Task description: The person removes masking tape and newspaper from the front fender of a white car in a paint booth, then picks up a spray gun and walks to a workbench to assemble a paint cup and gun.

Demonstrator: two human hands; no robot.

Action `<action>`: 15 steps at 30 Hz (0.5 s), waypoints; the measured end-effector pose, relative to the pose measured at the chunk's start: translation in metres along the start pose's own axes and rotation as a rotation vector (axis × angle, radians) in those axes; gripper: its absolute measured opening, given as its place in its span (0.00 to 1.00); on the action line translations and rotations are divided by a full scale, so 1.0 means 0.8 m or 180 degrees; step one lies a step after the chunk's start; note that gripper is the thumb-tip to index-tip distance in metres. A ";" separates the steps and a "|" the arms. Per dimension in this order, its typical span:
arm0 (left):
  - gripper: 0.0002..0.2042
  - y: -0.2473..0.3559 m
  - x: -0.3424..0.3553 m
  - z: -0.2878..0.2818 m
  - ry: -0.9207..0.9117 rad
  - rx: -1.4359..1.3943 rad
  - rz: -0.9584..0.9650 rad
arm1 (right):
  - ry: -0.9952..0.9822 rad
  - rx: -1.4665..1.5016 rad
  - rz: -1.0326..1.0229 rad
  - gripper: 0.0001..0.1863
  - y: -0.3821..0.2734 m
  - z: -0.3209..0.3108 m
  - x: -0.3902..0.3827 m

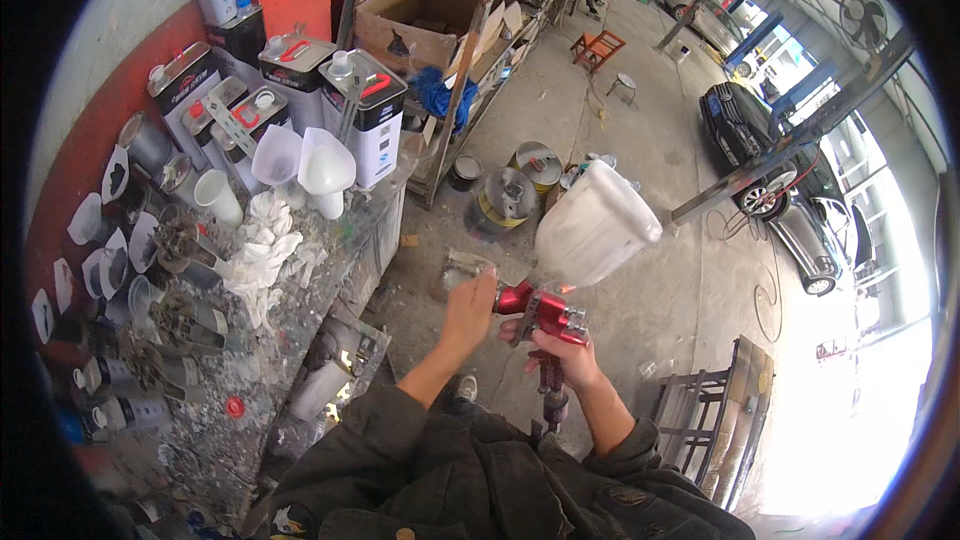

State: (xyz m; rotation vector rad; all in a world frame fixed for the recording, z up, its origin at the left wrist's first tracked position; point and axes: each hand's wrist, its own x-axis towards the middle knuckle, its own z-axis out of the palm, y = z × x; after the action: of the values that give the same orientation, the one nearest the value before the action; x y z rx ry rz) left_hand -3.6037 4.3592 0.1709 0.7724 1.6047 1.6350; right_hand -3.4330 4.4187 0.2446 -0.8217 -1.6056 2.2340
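Observation:
A red spray gun (552, 314) is in front of my body, its nose turned to the left. My right hand (572, 358) is closed around its grip. A large whitish paint cup (597, 225) sits on top of the gun, tilted away from me. At the gun's front end, my left hand (470, 308) has its fingers closed on the nozzle end; the fingers cover most of that part. A hose fitting (555, 408) hangs below the grip.
A paint-spattered bench (330, 340) on the left carries metal cans (372, 125), plastic cups (326, 162) and a crumpled white cloth (262, 250). Drums (503, 202) stand on the floor ahead. A wooden rack (715, 420) is to the right; cars (740, 135) are farther off.

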 end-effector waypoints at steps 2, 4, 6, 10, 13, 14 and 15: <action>0.14 0.024 -0.007 0.002 -0.0139 -0.0282 0.0621 | -0.0053 0.0623 0.0220 0.27 0.000 -0.011 0.002; 0.13 0.033 -0.004 0.002 -0.0489 -0.0379 0.1074 | -0.0153 0.1331 0.0408 0.30 0.006 -0.031 0.008; 0.13 0.031 0.008 -0.008 -0.1031 -0.0274 0.1360 | -0.0150 0.1236 0.0403 0.31 0.006 -0.047 0.013; 0.13 0.033 0.014 0.002 -0.1455 -0.1993 0.0282 | -0.0241 0.1209 0.0233 0.29 0.006 -0.072 0.011; 0.17 0.047 0.017 0.015 -0.1279 -0.1846 -0.0964 | -0.0232 0.1214 0.0216 0.27 0.005 -0.082 0.009; 0.19 0.033 0.027 0.008 -0.1405 -0.1016 -0.1327 | -0.0224 0.1205 0.0241 0.27 0.004 -0.085 0.009; 0.20 0.025 0.030 0.006 -0.1445 -0.0660 -0.1352 | -0.0232 0.1126 0.0257 0.28 0.005 -0.088 0.010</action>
State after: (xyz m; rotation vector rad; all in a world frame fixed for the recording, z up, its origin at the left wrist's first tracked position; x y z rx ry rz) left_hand -3.6149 4.3824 0.1898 0.5902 1.1575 1.1915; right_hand -3.3975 4.4764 0.2228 -0.7239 -1.1687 2.5287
